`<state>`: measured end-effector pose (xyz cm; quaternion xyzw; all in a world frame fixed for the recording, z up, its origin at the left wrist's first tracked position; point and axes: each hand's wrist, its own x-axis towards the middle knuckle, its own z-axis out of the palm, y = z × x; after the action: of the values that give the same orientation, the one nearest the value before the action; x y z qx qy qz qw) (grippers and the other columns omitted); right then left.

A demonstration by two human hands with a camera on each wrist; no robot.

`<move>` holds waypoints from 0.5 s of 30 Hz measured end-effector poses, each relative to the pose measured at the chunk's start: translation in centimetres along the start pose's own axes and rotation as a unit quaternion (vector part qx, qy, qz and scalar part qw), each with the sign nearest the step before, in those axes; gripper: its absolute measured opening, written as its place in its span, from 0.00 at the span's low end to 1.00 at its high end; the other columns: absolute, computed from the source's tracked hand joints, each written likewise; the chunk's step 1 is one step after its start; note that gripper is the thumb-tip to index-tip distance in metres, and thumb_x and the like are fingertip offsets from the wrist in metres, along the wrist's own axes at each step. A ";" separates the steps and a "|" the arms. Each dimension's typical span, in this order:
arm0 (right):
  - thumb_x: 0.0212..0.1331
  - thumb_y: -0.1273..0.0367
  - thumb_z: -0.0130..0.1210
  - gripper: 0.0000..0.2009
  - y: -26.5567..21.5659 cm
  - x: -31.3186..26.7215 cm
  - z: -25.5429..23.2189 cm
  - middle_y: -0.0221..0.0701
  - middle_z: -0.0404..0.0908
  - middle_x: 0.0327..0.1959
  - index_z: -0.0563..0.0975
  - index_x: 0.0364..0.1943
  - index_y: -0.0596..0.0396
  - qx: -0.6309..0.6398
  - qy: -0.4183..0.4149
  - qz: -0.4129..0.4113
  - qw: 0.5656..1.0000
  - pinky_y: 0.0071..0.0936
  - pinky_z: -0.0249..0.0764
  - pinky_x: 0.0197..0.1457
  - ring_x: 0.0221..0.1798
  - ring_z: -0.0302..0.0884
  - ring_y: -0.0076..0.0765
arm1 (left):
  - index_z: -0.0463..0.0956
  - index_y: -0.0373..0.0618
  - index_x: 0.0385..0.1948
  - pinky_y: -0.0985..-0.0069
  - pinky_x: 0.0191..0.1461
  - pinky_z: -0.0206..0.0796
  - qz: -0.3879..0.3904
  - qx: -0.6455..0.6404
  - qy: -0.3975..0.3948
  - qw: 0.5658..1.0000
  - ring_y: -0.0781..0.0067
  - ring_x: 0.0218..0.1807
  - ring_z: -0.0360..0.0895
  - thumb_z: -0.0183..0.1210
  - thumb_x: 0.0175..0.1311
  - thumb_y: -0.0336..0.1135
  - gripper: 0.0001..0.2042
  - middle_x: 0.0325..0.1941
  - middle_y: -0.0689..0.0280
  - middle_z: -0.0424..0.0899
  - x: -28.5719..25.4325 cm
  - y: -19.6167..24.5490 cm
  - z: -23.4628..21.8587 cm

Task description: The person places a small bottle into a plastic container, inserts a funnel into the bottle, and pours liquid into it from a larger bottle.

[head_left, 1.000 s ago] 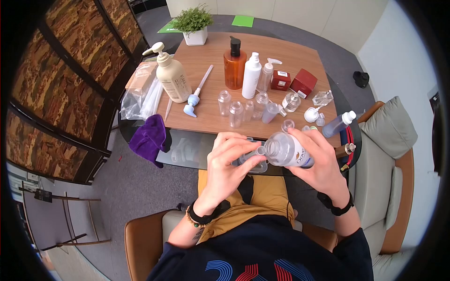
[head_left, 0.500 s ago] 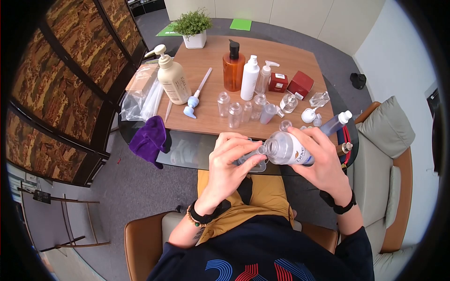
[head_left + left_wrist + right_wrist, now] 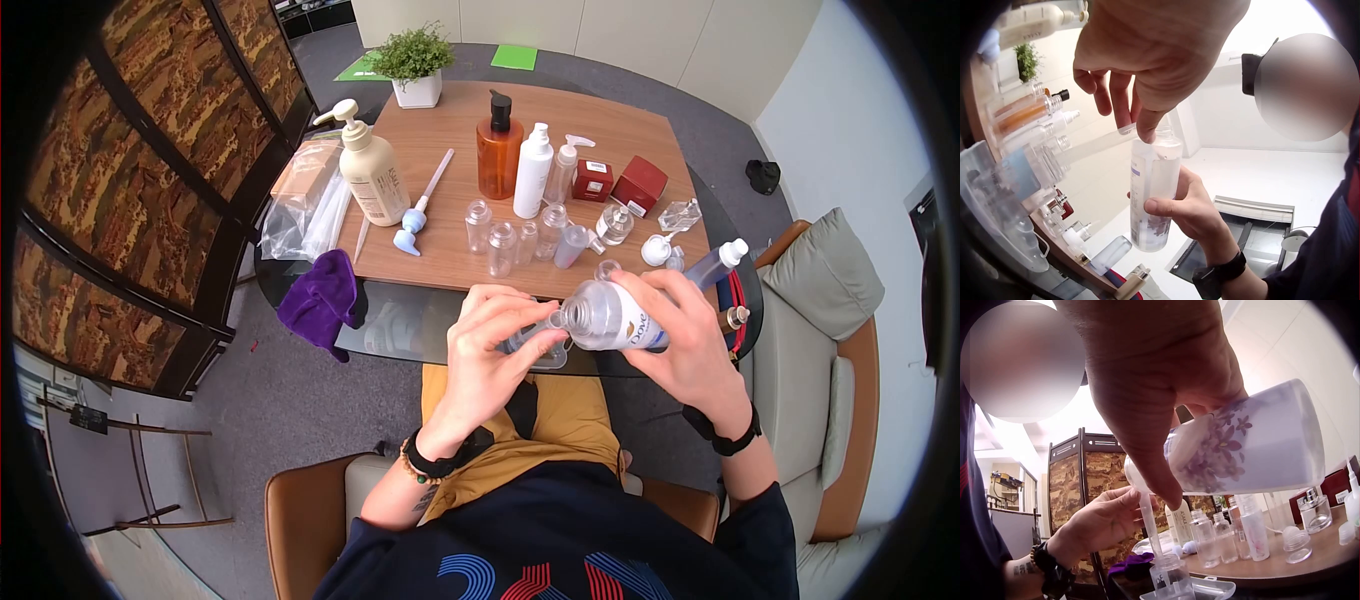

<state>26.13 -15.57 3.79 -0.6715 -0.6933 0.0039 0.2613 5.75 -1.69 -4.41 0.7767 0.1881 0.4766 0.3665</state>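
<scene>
My right hand [image 3: 690, 345] grips a clear Dove bottle [image 3: 600, 318], tipped with its open mouth toward my left hand [image 3: 485, 355]. Purple flowers and pale liquid show on the bottle [image 3: 1266, 447] in the right wrist view. At the bottle's mouth, my left thumb and fingers pinch the upper end of a long translucent tube [image 3: 1150, 525]. The tube's lower end meets a small clear bottle [image 3: 1172, 581] with dark lettering, standing at a clear tray [image 3: 1216, 589]. Whether liquid is flowing, I cannot tell.
Several small clear bottles [image 3: 501, 250], an amber pump bottle [image 3: 499, 160] and a white spray bottle [image 3: 533, 175] stand on the wooden table [image 3: 440, 110]. Red boxes [image 3: 640, 186] are at the right; a cream pump bottle [image 3: 373, 180], blue pump [image 3: 410, 230] and purple cloth [image 3: 322, 298] are at the left.
The head view has shifted slightly. Both hands keep their hold at nearly the same place, with the Dove bottle still tipped against the tube's upper end.
</scene>
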 end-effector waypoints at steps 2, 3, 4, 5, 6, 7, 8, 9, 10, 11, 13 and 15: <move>0.46 0.74 0.70 0.36 0.0 0.1 -0.1 0.41 0.77 0.51 0.78 0.67 0.50 -0.005 0.001 -0.001 1.000 0.44 0.74 0.60 0.54 0.77 0.51 | 0.91 0.43 0.43 0.68 0.55 0.75 0.002 0.000 0.001 1.000 0.64 0.49 0.82 0.80 0.49 0.28 0.17 0.42 0.64 0.91 0.0 0.0 0.0; 0.46 0.74 0.70 0.36 0.0 0.1 -0.2 0.41 0.77 0.51 0.78 0.67 0.50 -0.010 0.000 -0.003 1.000 0.44 0.74 0.60 0.54 0.77 0.51 | 0.91 0.43 0.43 0.68 0.55 0.75 0.002 0.001 0.001 1.000 0.64 0.49 0.82 0.80 0.49 0.28 0.17 0.42 0.64 0.91 0.0 0.0 -0.1; 0.46 0.74 0.69 0.35 0.1 0.1 -0.2 0.41 0.77 0.51 0.78 0.67 0.50 -0.015 0.000 -0.005 1.000 0.44 0.73 0.60 0.54 0.77 0.51 | 0.91 0.42 0.43 0.68 0.55 0.75 0.002 0.001 0.000 1.000 0.65 0.49 0.82 0.80 0.49 0.28 0.17 0.42 0.64 0.91 0.0 0.0 -0.1; 0.46 0.74 0.69 0.35 0.1 0.1 -0.3 0.41 0.77 0.51 0.78 0.67 0.50 -0.015 0.000 -0.004 1.000 0.44 0.73 0.60 0.54 0.77 0.51 | 0.91 0.42 0.43 0.69 0.55 0.75 0.002 0.002 -0.002 1.000 0.65 0.49 0.82 0.80 0.48 0.27 0.17 0.42 0.63 0.91 0.1 0.0 -0.1; 0.46 0.74 0.69 0.35 0.1 0.1 -0.3 0.41 0.77 0.51 0.78 0.67 0.50 -0.014 0.001 -0.006 1.000 0.44 0.73 0.61 0.54 0.77 0.51 | 0.91 0.42 0.43 0.69 0.55 0.75 0.002 0.002 -0.002 1.000 0.65 0.49 0.82 0.80 0.48 0.27 0.17 0.42 0.63 0.91 0.1 0.0 -0.1; 0.46 0.73 0.69 0.35 0.1 0.2 -0.3 0.40 0.77 0.51 0.78 0.67 0.50 -0.013 0.002 -0.007 1.000 0.44 0.73 0.61 0.54 0.77 0.50 | 0.91 0.42 0.44 0.69 0.55 0.75 0.001 0.001 -0.003 1.000 0.65 0.48 0.82 0.80 0.48 0.27 0.17 0.42 0.63 0.91 0.1 0.0 -0.1; 0.46 0.73 0.69 0.35 0.1 0.2 -0.4 0.40 0.77 0.51 0.78 0.67 0.50 -0.013 0.002 -0.007 1.000 0.44 0.73 0.61 0.54 0.77 0.50 | 0.91 0.42 0.44 0.69 0.54 0.75 -0.001 0.000 -0.004 1.000 0.66 0.48 0.82 0.79 0.49 0.27 0.17 0.42 0.63 0.91 0.1 0.0 -0.1; 0.46 0.74 0.69 0.35 0.1 0.2 -0.4 0.40 0.77 0.51 0.78 0.67 0.50 -0.013 0.001 -0.008 1.000 0.44 0.73 0.61 0.55 0.77 0.50 | 0.91 0.42 0.44 0.69 0.54 0.75 -0.001 -0.001 -0.004 1.000 0.66 0.48 0.82 0.79 0.49 0.27 0.17 0.42 0.63 0.91 0.1 0.1 -0.1; 0.46 0.74 0.69 0.35 0.1 0.3 -0.4 0.40 0.77 0.51 0.78 0.67 0.50 -0.014 0.000 -0.010 1.000 0.44 0.73 0.61 0.55 0.77 0.50 | 0.91 0.42 0.43 0.68 0.54 0.75 -0.003 -0.003 -0.001 1.000 0.64 0.48 0.82 0.79 0.49 0.29 0.17 0.41 0.64 0.90 0.2 0.1 -0.1; 0.46 0.74 0.69 0.35 0.1 0.3 -0.4 0.40 0.77 0.51 0.78 0.67 0.50 -0.013 0.000 -0.010 1.000 0.44 0.73 0.61 0.55 0.77 0.50 | 0.91 0.43 0.43 0.66 0.53 0.76 -0.004 -0.006 0.001 1.000 0.62 0.48 0.82 0.79 0.50 0.30 0.16 0.40 0.64 0.90 0.2 0.1 -0.1; 0.46 0.74 0.69 0.35 0.1 0.4 -0.5 0.40 0.77 0.51 0.78 0.67 0.50 -0.021 0.002 -0.015 1.000 0.44 0.72 0.61 0.55 0.77 0.50 | 0.91 0.43 0.43 0.66 0.53 0.75 -0.003 -0.005 0.001 1.000 0.62 0.48 0.82 0.79 0.50 0.30 0.16 0.40 0.64 0.90 0.2 0.1 -0.1; 0.46 0.73 0.69 0.35 0.0 0.4 -0.5 0.41 0.77 0.51 0.78 0.67 0.50 -0.026 0.000 -0.018 0.999 0.44 0.72 0.61 0.55 0.77 0.49 | 0.91 0.43 0.43 0.67 0.53 0.75 -0.002 -0.004 0.001 1.000 0.62 0.48 0.82 0.79 0.50 0.30 0.16 0.39 0.64 0.90 0.2 0.1 -0.1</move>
<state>26.35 -15.33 4.38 -0.6655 -0.7052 -0.0193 0.2439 5.76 -1.56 -4.18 0.7744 0.1881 0.4776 0.3698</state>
